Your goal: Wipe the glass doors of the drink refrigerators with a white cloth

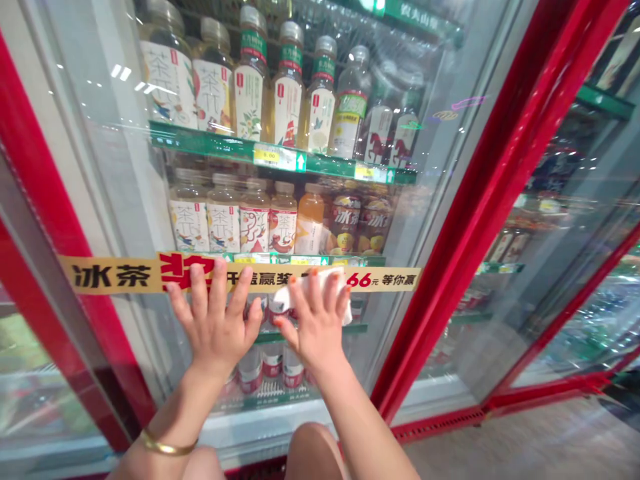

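Flat against the glass door [440,80] of a drinks fridge rests my left hand [217,330], fingers spread, nothing in it. Its fingertips lie over a beige sticker strip [113,275] with black and red lettering. To its right, my right hand [317,320] presses a white cloth [284,298] onto the door, fingers apart and stretched over it. Part of the cloth shows beyond the fingers on both sides and covers some of the strip's letters. The palm hides its middle.
Behind the glass, bottled drinks [250,93] stand on shelves with green edges [200,141] and price tags. A red door frame [465,207] runs along the right, and another fridge door [540,267] lies beyond it. My knee [315,453] is close below my hands.
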Demonstrator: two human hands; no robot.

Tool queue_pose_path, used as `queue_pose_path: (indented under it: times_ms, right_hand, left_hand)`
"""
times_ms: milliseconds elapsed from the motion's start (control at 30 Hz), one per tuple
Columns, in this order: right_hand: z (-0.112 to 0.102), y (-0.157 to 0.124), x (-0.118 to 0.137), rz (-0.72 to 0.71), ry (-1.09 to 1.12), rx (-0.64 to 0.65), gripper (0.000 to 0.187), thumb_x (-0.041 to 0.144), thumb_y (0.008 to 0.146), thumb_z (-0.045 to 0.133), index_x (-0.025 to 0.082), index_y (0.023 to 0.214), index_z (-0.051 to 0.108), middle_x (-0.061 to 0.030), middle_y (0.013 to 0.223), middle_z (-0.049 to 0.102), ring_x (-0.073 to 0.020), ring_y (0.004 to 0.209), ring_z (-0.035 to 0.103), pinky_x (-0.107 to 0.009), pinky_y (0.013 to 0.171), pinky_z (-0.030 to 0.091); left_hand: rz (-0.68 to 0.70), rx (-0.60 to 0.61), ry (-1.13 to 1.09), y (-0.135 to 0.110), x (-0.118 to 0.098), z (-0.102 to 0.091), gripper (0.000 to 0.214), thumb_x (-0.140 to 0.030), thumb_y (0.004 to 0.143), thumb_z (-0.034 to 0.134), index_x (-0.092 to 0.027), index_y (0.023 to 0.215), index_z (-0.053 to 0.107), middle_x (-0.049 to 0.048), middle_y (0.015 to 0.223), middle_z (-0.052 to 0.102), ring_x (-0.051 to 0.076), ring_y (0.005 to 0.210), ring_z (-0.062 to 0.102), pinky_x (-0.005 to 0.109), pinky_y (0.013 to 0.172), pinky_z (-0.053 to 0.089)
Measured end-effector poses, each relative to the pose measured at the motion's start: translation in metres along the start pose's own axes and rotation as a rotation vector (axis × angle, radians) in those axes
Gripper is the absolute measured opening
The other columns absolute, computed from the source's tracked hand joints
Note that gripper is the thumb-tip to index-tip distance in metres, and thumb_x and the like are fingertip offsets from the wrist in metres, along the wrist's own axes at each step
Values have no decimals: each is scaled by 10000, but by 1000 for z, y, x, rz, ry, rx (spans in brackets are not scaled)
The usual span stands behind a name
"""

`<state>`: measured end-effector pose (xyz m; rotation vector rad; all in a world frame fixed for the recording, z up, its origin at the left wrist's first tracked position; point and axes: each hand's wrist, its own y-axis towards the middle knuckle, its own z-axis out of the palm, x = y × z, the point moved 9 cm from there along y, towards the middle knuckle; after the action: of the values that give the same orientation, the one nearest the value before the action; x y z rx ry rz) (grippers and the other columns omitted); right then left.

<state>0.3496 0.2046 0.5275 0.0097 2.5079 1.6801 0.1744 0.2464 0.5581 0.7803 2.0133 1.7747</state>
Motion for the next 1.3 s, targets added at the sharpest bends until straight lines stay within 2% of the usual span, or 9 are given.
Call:
queue_pose_path:
  times_ms: [100,267,333,467,600,800,900,1067,1300]
  right_hand:
    - [5,-42,5,-191,-62,22,885,682,1023,652,412,1786,294,3,1914,155,-380,1774,-135,-682,1432,26]
    - [-20,-30,-105,299,-92,-51,745,460,1171,353,256,1830,71,-121,1917,-52,-394,1770,-112,-746,1378,240]
    - [-27,-3,-115,389,-91,-81,726,452,1179,263,248,1827,5,-139,1912,-90,-422,1763,-120,-807,1332,277]
    - [-18,20,-58,149,-88,-32,873,589,1126,462,273,1827,48,-111,1919,-44,-450,1757,-147,-837,1347,206]
    - [-18,-27,-25,-182,-63,-41,933,690,1049,574,414,1811,111,82,1910,101,-296,1786,-68,-584,1477,49]
    - [-46,-5,-117,226,-122,-163,764,443,1161,367,284,1825,23,-75,1902,-64,-380,1758,-100,-784,1367,254]
    - [-35,26,-83,199,-101,-140,806,548,1158,364,266,1824,9,-109,1897,-121,-448,1743,-142,-813,1338,267]
    - [-13,9,9,-281,-39,-39,952,744,1067,507,357,1822,75,7,1919,-8,-375,1777,-97,-624,1448,45]
    - [-27,75,-14,40,-21,-28,918,608,1086,570,351,1824,88,-35,1925,12,-460,1762,-122,-800,1381,120]
  left_hand:
    - [0,-1,-4,0,0,0,901,-317,1006,694,-322,1789,247,31,1893,102,246,1786,-24,548,1465,-69]
    - [9,-9,-8,0,-1,1,899,-312,1002,691,-315,1787,253,34,1895,103,255,1787,-22,561,1463,-66]
    - [-1,-21,-8,0,-1,0,900,-320,1006,686,-326,1789,241,24,1895,96,250,1786,-25,567,1462,-64]
    - [-9,-21,-11,0,-2,0,906,-318,1005,694,-329,1788,239,18,1895,98,242,1786,-22,559,1463,-65]
    - [-33,-28,-18,-1,0,0,894,-315,1004,689,-345,1783,253,29,1886,139,261,1787,24,599,1462,-27]
    - [-57,-17,-16,-4,0,5,905,-325,1001,676,-397,1782,223,13,1882,133,291,1783,49,668,1449,8]
    - [-58,-10,-14,-2,-2,2,892,-329,1012,670,-390,1783,224,14,1881,135,287,1783,46,643,1451,4]
    - [-27,44,-44,2,8,-11,832,-373,1038,666,-393,1771,272,-12,1873,193,231,1778,106,509,1465,28]
    - [52,34,9,-1,35,-17,830,-360,1061,610,-390,1785,204,-58,1889,65,236,1783,-41,519,1458,-71]
